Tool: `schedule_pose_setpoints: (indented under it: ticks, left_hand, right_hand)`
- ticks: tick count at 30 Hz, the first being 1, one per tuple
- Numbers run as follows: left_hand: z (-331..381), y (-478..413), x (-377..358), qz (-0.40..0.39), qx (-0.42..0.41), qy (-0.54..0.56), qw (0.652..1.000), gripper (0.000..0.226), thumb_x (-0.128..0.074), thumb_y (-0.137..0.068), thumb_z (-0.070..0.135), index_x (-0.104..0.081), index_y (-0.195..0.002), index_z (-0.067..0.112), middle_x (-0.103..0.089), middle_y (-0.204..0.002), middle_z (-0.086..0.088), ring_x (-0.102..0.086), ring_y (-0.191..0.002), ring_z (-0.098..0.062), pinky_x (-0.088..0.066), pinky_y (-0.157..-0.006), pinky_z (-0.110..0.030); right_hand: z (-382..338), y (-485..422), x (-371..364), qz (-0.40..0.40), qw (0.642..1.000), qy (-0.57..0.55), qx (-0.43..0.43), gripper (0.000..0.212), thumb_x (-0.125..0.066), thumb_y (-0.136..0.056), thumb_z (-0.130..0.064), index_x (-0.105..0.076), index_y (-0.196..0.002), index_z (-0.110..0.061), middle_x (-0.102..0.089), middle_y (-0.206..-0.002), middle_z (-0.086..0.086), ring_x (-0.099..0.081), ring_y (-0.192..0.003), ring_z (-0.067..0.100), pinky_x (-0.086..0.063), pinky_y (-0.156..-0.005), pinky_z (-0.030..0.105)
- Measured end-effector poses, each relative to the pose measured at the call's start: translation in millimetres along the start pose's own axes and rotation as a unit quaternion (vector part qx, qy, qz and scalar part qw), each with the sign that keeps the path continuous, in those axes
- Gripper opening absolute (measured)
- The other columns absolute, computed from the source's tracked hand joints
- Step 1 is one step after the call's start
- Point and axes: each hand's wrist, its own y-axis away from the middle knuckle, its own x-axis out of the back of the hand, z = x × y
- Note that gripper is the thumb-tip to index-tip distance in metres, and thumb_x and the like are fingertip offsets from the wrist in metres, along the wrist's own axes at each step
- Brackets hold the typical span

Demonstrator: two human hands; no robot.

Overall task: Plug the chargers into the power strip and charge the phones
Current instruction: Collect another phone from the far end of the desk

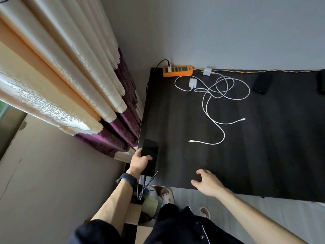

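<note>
At the table's (263, 147) near left corner, the left hand (139, 163) grips a dark phone (150, 152). The right hand (208, 184) is over the near edge, fingers spread, holding nothing. Beyond, tangled white cables (209, 110) lead to a charger (192, 83) and a second charger (207, 71), both lying loose beside the orange power strip (177, 70) at the far left corner.

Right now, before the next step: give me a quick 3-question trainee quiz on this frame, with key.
1. True or false: every socket of the orange power strip is empty.
2. The left hand grips: A) a cable end, B) a black phone, C) a charger brick.
3. How many white charger bricks lie loose on the table?
Key: 1 false, a white plug sits in its left end; 2 B; 3 two.
</note>
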Motion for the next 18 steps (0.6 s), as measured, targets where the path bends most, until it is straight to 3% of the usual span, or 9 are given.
schedule_pose_setpoints:
  ticks: [3,6,10,14,18]
  left_hand:
    - [-12,-22,-3,-0.004,0.005,-0.011,1.000,0.037,-0.069,-0.079,-0.002,-0.060,-0.108,0.019,-0.070,-0.109,-0.016,-0.067,-0.097,-0.032,-0.054,-0.094,-0.047]
    - [-17,-33,-11,-0.015,0.017,0.031,0.999,0.040,-0.066,-0.084,-0.006,-0.055,-0.117,0.013,-0.068,-0.107,-0.016,-0.066,-0.095,-0.032,-0.053,-0.095,-0.047]
    - [-24,-48,-23,-0.015,0.009,0.028,0.999,0.059,-0.069,-0.082,-0.005,-0.046,-0.133,0.012,-0.065,-0.115,-0.009,-0.065,-0.099,-0.025,-0.053,-0.092,-0.039]
    - [-40,-65,-27,0.005,-0.012,0.004,1.000,0.081,-0.077,-0.063,0.007,-0.042,-0.134,0.023,-0.065,-0.122,-0.003,-0.066,-0.106,-0.022,-0.053,-0.097,-0.045]
    - [-29,-65,-22,-0.002,-0.047,-0.087,0.995,0.095,-0.083,-0.064,0.008,-0.034,-0.145,0.016,-0.053,-0.135,-0.010,-0.055,-0.122,-0.026,-0.044,-0.108,-0.042]
  right_hand:
    - [10,-11,-8,-0.019,0.996,0.075,-0.051,0.080,-0.052,-0.095,-0.051,-0.013,-0.160,-0.026,0.004,-0.170,0.002,-0.009,-0.154,0.034,-0.021,-0.123,0.045]
    - [14,-18,-16,-0.040,0.990,0.114,-0.070,0.086,-0.050,-0.096,-0.053,0.002,-0.160,-0.031,0.022,-0.167,0.000,0.007,-0.155,0.033,-0.017,-0.123,0.052]
    - [15,-23,-17,-0.046,0.989,0.122,-0.071,0.087,-0.051,-0.096,-0.050,0.005,-0.160,-0.031,0.023,-0.167,-0.001,0.008,-0.156,0.032,-0.021,-0.124,0.048]
    - [21,-27,-9,-0.062,0.991,0.096,-0.071,0.084,-0.051,-0.096,-0.050,0.000,-0.160,-0.034,0.020,-0.168,-0.006,0.005,-0.156,0.026,-0.016,-0.126,0.042]
    - [25,-28,-6,-0.069,0.992,0.075,-0.071,0.082,-0.052,-0.096,-0.049,-0.003,-0.161,-0.033,0.018,-0.168,-0.008,0.005,-0.156,0.024,-0.012,-0.126,0.041]
